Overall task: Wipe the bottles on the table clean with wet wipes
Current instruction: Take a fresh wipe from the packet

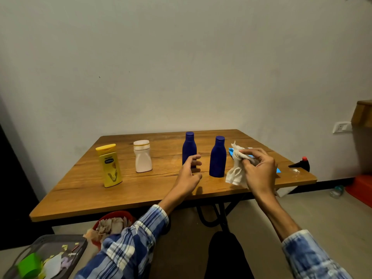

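Several bottles stand upright on the wooden table (141,190): a yellow bottle (109,166) at the left, a white bottle (142,157), and two dark blue bottles (189,147) (218,157). My right hand (259,168) pinches a crumpled white wet wipe (236,172) just right of the nearer blue bottle. My left hand (189,174) hovers with fingers spread and loosely curved in front of the farther blue bottle, holding nothing. A blue wipe packet (231,151) lies partly hidden behind my right hand.
A black spray nozzle with a red tip (301,164) lies at the table's right edge. Under the front edge sits a red bin (114,222) full of used wipes, and a grey tray (48,256) with scraps and a green cup sits at the lower left.
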Demonstrator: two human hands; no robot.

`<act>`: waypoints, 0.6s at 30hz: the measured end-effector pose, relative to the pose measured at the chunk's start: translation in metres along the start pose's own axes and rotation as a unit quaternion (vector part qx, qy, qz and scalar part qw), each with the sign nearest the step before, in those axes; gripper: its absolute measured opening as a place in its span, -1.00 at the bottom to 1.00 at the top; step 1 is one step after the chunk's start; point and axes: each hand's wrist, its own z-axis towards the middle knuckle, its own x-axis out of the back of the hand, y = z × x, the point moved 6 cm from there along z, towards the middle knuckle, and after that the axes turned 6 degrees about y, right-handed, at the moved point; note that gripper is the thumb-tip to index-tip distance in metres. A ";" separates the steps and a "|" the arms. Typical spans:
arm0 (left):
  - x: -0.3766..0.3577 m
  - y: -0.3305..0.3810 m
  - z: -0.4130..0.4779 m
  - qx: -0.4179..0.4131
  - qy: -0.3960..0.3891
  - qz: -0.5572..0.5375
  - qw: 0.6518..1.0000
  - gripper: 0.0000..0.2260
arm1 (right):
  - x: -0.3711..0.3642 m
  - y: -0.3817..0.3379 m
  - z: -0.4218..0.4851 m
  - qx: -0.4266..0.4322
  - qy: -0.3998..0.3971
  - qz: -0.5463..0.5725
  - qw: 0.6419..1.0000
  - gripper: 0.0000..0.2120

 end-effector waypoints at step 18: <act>-0.006 0.021 -0.009 -0.050 -0.009 -0.001 0.999 -0.53 | -0.042 0.076 0.019 -0.036 -0.145 -0.218 0.964 -0.71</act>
